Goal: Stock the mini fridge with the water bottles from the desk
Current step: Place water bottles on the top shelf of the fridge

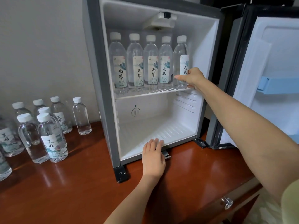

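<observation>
The open mini fridge (101,94) is placed on the desk (64,183). At its 9 o'clock, loose water bottles (51,139) are seen. On the wire shelf (161,91) a row of 5 bottles (151,62) is lined; the end bottle (180,50) at 3 o'clock is gripped by the right hand (193,78). The left hand (153,157) is laid flat, fingers together, at the fridge's 6 o'clock edge.

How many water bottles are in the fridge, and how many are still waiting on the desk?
Fridge bottles, on the wire shelf: 5 (the right hand grips the rightmost one)
Desk bottles with caps showing: 7
Cut-off bottles at the picture's left edge: 2
Total: 14
</observation>
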The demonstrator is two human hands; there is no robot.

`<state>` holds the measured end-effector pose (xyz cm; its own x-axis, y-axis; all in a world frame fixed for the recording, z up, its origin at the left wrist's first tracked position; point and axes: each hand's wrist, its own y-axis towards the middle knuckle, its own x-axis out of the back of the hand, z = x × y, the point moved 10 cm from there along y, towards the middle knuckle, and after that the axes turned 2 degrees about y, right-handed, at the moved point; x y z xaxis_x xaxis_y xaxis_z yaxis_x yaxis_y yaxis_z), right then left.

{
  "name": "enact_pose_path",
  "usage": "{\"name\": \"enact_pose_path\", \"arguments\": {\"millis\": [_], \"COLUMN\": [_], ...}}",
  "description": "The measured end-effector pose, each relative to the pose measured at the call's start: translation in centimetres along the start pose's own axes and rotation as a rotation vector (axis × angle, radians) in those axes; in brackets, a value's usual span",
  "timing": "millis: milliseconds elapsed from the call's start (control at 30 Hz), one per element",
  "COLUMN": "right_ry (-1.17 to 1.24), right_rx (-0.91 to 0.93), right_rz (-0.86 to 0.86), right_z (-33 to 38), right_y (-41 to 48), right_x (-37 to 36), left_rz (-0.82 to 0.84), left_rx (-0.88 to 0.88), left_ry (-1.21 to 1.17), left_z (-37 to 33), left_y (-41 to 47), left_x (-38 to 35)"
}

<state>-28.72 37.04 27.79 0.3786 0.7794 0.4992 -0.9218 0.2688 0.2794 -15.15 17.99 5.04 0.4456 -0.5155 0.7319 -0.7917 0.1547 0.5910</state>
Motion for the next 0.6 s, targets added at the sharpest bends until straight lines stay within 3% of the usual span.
{"name": "enact_pose_path", "arguments": {"millis": [367, 600], "right_ry": [-0.134, -0.066], "right_rx": [0.016, 0.055], "right_rz": [-0.076, -0.102], "right_z": [0.7, 0.9], "right_y": [0.6, 1.0], "right_x": [-1.2, -1.6], "left_rz": [-0.031, -0.031], "left_rx": [-0.004, 0.001], "left_ry": [0.018, 0.008], "left_z": [-0.1, -0.1], "left_y": [0.1, 0.2], "left_x": [0.4, 0.5]}}
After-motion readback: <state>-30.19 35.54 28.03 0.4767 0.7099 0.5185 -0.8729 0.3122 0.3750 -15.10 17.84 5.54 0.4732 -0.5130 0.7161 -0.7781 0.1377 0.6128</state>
